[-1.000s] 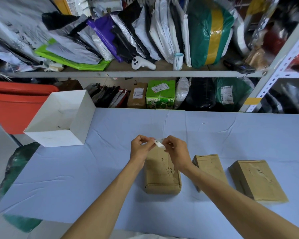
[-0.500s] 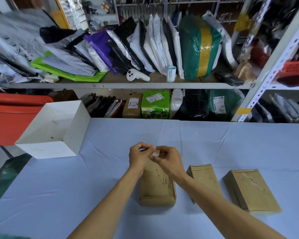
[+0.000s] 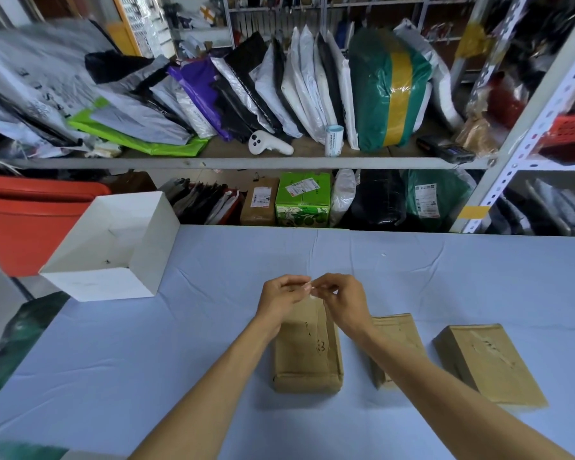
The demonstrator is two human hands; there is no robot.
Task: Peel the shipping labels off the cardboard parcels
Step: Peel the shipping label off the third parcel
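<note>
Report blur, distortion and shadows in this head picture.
Head view: wide-angle lens tilts the white perforated shelf post; light is soft, with only a faint shadow beside the leftmost brown cardboard parcel; the small white label scrap pinched by left hand and right hand looks slightly blurred.

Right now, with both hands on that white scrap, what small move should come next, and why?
Probably carry the scrap left and drop it in the white box. The left hand and right hand both pinch it above the parcel, seemingly free of it, and the box stands open to their left.
</note>
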